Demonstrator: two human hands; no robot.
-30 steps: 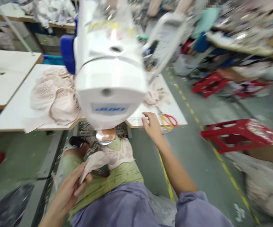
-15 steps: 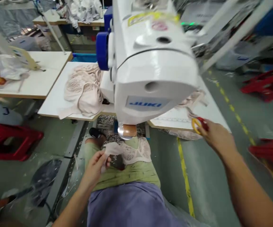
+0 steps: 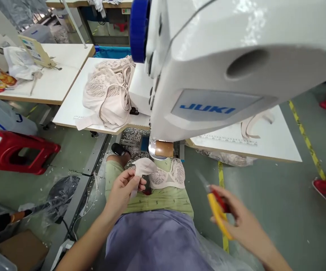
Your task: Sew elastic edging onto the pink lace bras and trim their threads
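Observation:
My left hand [image 3: 125, 188] pinches a strip of a pale pink lace garment [image 3: 165, 175] that lies over my lap. My right hand [image 3: 243, 224] is closed on a pair of scissors [image 3: 217, 210] with red and yellow handles, held low to the right of my lap and blurred by motion. A big white JUKI sewing machine [image 3: 222, 67] looms right above my knees and hides much of the table behind it.
A white table [image 3: 267, 141] under the machine carries a pile of pink lace garments [image 3: 109, 92]. Another table [image 3: 52, 84] at the left holds papers and scissors. Red plastic stools [image 3: 16, 150] stand on the green floor left and right. Yellow floor line [image 3: 309, 143].
My right hand took the scissors from the table's front edge and brought them down toward my lap. My left hand kept its pinch on the lace. The view moved closer to the machine.

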